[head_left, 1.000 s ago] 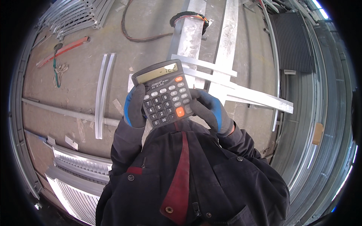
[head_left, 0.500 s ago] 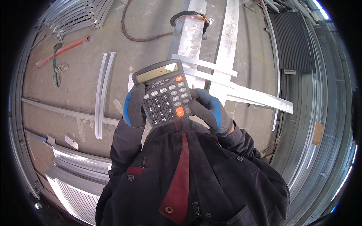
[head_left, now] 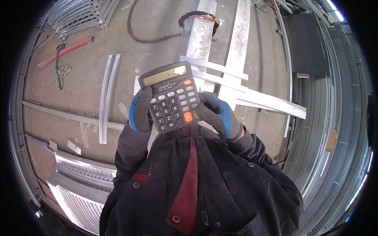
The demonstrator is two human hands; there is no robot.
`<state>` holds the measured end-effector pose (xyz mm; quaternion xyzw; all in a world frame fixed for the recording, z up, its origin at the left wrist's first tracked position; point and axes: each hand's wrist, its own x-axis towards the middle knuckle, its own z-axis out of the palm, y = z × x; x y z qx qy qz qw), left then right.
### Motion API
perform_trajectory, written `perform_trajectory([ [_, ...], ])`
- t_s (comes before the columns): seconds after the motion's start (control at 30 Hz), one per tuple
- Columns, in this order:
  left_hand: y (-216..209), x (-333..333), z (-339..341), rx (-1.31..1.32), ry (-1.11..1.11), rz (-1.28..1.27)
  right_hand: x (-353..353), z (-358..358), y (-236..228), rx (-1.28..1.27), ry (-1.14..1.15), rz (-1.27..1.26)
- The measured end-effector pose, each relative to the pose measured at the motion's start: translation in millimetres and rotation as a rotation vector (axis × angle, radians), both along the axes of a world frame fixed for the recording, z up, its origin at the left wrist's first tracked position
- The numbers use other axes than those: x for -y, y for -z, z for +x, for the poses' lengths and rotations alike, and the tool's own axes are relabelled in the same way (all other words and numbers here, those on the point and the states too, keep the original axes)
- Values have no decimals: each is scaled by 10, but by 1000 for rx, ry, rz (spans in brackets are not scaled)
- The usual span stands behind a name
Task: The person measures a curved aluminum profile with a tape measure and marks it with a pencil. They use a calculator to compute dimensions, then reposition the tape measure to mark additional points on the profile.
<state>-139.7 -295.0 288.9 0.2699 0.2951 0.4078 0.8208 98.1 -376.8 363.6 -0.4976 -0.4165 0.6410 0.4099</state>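
A black desk calculator (head_left: 168,111) is held up in front of my chest, its keys and display facing me and its top tilted toward the left. My left hand (head_left: 141,110), in a grey and blue work glove, grips its left edge with the thumb on the front. On the other side, my right hand (head_left: 216,114), gloved the same way, holds the right edge. The right thumb rests on or just over the keys at the lower right. Most of the fingers are hidden behind the calculator. Glare covers part of the display.
Long metal beams (head_left: 237,43) lie ahead, crossed by narrower bars (head_left: 271,100). A dark cable (head_left: 153,40) curves over the floor. Two thin metal strips (head_left: 109,98) and a red bar (head_left: 67,52) lie to the left. Ribbed panels (head_left: 78,200) are stacked at lower left, long profiles (head_left: 305,153) at right.
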Motion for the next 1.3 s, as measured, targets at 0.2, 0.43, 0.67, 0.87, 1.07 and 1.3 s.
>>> perform_trajectory([
  [0.2, -70, 25, 31, -5, -2, -27, 24, 1, -22, -7, -8, 1],
  [0.43, -28, 71, 22, -22, 43, 22, 90, 16, 20, -22, 3, -32],
  [0.67, 147, 248, -123, -12, 76, -55, 203, -32, 323, 31, -61, -171],
  [0.87, 381, 370, -254, -77, 82, -36, 267, -94, 495, 127, -45, -115],
  [1.07, 429, 348, -246, -39, 111, -68, 280, -66, 469, 51, 8, -76],
  [1.3, 298, 346, -75, -127, 88, -74, 305, 34, 433, 90, -1, -103],
])
